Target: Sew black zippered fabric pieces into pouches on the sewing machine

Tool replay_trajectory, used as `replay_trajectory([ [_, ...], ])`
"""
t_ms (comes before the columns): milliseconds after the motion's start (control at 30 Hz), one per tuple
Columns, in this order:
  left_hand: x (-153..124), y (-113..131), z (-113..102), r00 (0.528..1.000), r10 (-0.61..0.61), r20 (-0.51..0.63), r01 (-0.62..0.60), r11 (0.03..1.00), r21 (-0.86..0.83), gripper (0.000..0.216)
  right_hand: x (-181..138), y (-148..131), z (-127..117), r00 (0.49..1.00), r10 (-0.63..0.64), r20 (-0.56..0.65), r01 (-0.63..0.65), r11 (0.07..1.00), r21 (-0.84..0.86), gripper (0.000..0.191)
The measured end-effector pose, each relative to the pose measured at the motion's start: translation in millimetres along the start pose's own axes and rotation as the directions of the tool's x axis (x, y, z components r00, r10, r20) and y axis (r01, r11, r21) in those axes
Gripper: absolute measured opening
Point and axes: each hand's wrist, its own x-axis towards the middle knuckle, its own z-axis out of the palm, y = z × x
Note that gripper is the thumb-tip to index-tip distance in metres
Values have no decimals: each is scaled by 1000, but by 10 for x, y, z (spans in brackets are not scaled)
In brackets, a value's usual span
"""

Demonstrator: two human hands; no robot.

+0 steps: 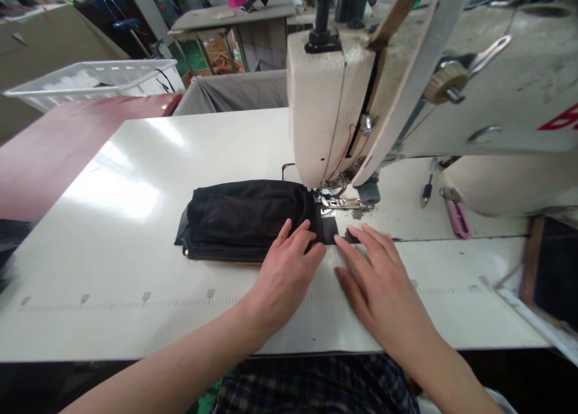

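A black fabric pouch lies on the sewing machine table, with a gold-coloured zipper along its near edge. Its right end reaches the presser foot of the sewing machine. My left hand rests on that end, fingers bent and gripping the fabric; part of the pouch is hidden beneath them. Just right of it, my right hand lies with its fingers stretched and apart on the table. Its fingertips are beside a small dark flat piece at the pouch's end.
The sewing machine's head stands close above the hands. To the right lie a pen and a pink-handled tool. A printed ruler scale runs along the front of the white table. A white plastic basket sits behind left.
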Motion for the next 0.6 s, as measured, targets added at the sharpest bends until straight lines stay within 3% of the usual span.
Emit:
replay_trajectory([
  [133,-6,-78,-59,995,45,89,-41,998,-41,18,-121,11,-24,1000,4,-14,-4,999,-42,38],
  [300,-87,-172,-96,991,119,67,-110,986,-129,23,-94,-80,34,999,32,19,-30,994,-109,42],
  [600,-113,-64,-78,996,43,73,-32,990,-137,26,54,-117,67,998,28,48,-25,997,-72,44],
])
